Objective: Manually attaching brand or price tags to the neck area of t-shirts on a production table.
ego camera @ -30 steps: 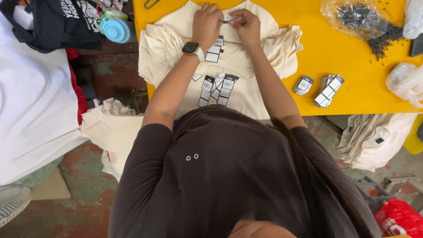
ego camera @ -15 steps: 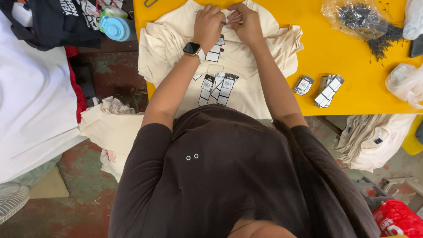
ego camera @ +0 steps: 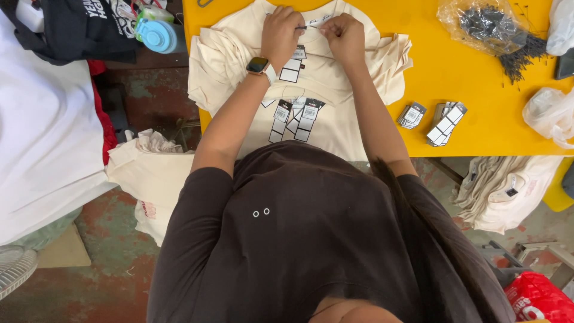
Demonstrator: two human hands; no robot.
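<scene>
On the yellow table (ego camera: pixel 478 128), near its far edge, lies a cream shirt (ego camera: pixel 335 122). Left hand (ego camera: pixel 281 33) and right hand (ego camera: pixel 344 36), both clenched, pinch a thin tag pin (ego camera: pixel 305 27) at the collar. I judge the shirt soft and light, best held by the collar.

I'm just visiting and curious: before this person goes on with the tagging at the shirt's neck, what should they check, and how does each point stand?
1. Cream shirt lies flat on the yellow table: ok.
2. Left hand and right hand both at the collar: ok.
3. Tag fastened through the neck label: cannot tell, fingers hide it.
4. Spare tags lie on the shirt: ok.
5. Tag stacks beside the shirt: ok.
</scene>
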